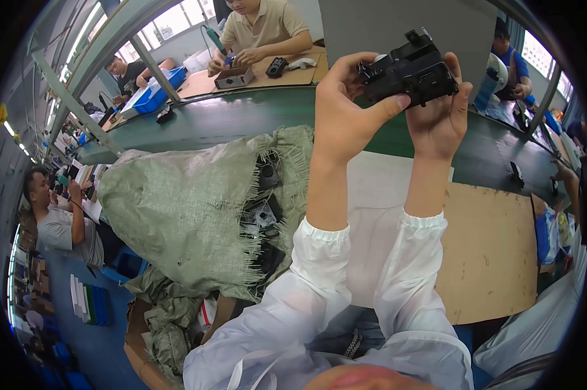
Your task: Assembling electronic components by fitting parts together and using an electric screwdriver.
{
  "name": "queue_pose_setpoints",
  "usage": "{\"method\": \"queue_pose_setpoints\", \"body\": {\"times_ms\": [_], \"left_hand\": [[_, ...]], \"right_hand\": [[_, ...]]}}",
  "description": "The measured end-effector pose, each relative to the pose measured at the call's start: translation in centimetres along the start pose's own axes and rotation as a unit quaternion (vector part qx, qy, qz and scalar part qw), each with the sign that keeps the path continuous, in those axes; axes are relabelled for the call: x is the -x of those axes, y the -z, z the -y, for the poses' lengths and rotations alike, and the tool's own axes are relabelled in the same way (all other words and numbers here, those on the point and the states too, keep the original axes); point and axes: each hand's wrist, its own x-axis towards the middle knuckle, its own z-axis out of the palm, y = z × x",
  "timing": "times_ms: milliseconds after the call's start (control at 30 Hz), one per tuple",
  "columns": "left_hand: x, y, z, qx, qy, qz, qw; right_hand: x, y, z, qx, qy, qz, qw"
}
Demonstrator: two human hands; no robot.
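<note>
Fingers of the left hand and right hand clamp a black plastic housing above the green conveyor belt.

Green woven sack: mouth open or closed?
Open: the frayed edges of the sack stand apart, with black and grey parts showing between them. How full it is, cannot tell.

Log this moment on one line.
left hand: holds black device | right hand: holds same device | left side: green woven sack | right side: cardboard sheet
</note>
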Motion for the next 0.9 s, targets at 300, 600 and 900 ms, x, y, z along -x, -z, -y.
{"method": "queue_pose_setpoints", "body": {"times_ms": [300,600,900], "left_hand": [[0.1,1.0,-0.5,0.062,-0.059,-0.046,0.995],[0.1,1.8,-0.4,0.078,-0.065,-0.032,0.994],[0.0,2.3,0.5,0.039,-0.085,-0.047,0.995]], "right_hand": [[0.3,-2.8,1.7,0.369,0.016,0.012,0.929],[0.5,-3.7,1.0,0.458,0.013,0.004,0.889],[0.5,-3.7,0.7,0.492,-0.037,-0.004,0.870]]}}
